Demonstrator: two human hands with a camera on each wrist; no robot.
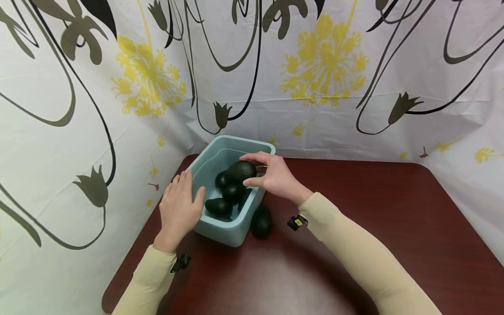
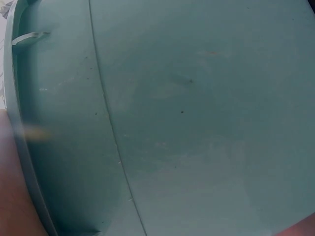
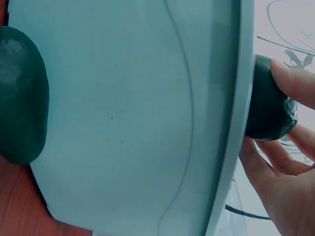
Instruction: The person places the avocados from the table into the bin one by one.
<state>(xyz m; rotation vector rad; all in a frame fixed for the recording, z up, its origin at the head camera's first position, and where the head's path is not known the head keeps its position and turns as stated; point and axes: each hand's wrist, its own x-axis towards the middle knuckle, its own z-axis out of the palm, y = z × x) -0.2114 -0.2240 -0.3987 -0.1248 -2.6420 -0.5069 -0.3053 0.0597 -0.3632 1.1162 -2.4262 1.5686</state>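
Note:
A dark green avocado [image 1: 242, 171] is held between the thumb and fingers of my right hand [image 1: 280, 178], over the right side of a light blue-green plastic bin [image 1: 224, 234]. In the right wrist view this avocado [image 3: 269, 101] shows above the bin's rim, thumb on one side and fingers on the other. Several more avocados [image 1: 218, 207] lie inside the bin, partly overlapped by the held one. My left hand [image 1: 179, 208] rests on the bin's left rim with its fingers straight. Only the bin's outer wall [image 2: 197, 123] fills most of the left wrist view.
One avocado [image 1: 261, 222] lies on the dark red-brown table [image 1: 354, 245], close against the bin's right outer side. Behind and to the left of the table hangs a white cloth [image 1: 244, 87] with grey and yellow flower prints.

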